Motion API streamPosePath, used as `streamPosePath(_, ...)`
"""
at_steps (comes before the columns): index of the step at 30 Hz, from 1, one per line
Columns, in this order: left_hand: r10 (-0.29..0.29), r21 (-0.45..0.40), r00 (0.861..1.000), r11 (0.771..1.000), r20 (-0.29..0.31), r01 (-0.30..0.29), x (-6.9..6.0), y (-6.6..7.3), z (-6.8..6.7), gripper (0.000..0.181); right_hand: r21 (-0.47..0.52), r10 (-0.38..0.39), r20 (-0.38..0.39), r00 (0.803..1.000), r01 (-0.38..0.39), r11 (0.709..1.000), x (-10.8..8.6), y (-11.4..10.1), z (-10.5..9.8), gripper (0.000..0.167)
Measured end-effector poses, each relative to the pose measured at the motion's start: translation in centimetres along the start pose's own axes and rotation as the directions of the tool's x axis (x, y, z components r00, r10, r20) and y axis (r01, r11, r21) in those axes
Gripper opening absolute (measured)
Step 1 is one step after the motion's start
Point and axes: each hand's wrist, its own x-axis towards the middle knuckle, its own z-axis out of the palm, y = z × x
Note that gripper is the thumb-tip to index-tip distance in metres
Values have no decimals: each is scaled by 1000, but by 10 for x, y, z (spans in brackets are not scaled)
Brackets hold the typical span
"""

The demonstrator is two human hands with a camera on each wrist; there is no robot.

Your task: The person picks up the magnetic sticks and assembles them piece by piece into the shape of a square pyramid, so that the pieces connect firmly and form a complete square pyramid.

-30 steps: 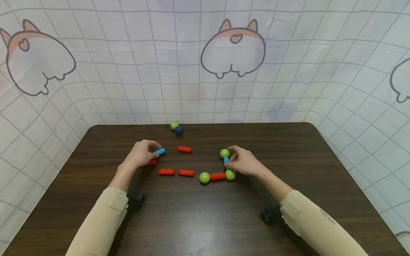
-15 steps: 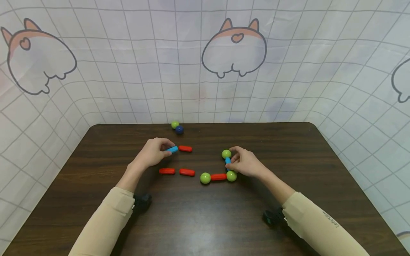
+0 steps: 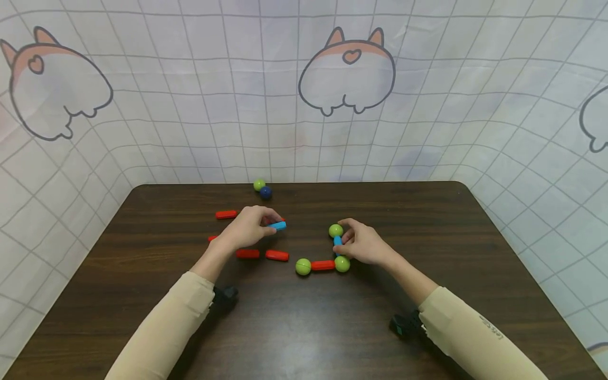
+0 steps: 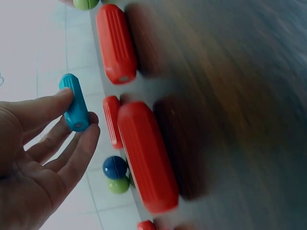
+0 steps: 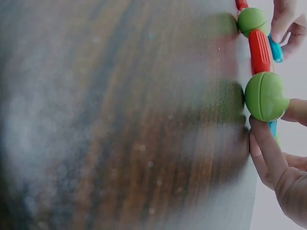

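Note:
My left hand [image 3: 249, 228] pinches a light-blue rod [image 3: 278, 226] between thumb and fingers. In the left wrist view this blue rod [image 4: 75, 106] is held clear of the table. My right hand [image 3: 364, 243] grips another blue rod [image 3: 338, 242], which sits between an upper green ball [image 3: 335, 230] and a corner green ball [image 3: 342, 264]. From that corner a red rod [image 3: 323, 265] runs left to a third green ball [image 3: 303, 267]. In the right wrist view, my right fingers [image 5: 271, 148] lie by a green ball [image 5: 265, 96] and partly hide the blue rod.
Loose red rods [image 3: 277, 255] lie around the left hand, one red rod [image 3: 226, 215] farther back. Another is mostly hidden behind the left fingers. A green ball [image 3: 259, 184] and a navy ball [image 3: 266, 192] sit at the dark table's back edge, before a patterned cloth [image 3: 204, 105].
My left hand has moved right with the blue rod, uncovering red rods on the left and covering most of another. The right hand stays nearly still at the joined pieces.

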Motion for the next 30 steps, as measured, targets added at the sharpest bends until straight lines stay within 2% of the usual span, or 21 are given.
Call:
streamPosePath(9, 10, 12, 998, 1000, 65, -11, 18, 15, 15, 23, 2, 6, -1, 1000, -6, 1000, 0, -1, 0, 67)
streamPosePath(18, 78, 57, 993, 995, 90, -83, 33, 23, 35, 21, -2, 21, 2, 1000, -21, 1000, 2, -1, 1, 67)
streamPosePath(30, 90, 93, 988, 990, 125, -102, 46, 38, 47, 19, 6, 18, 13, 1000, -18, 1000, 3, -2, 2, 66)
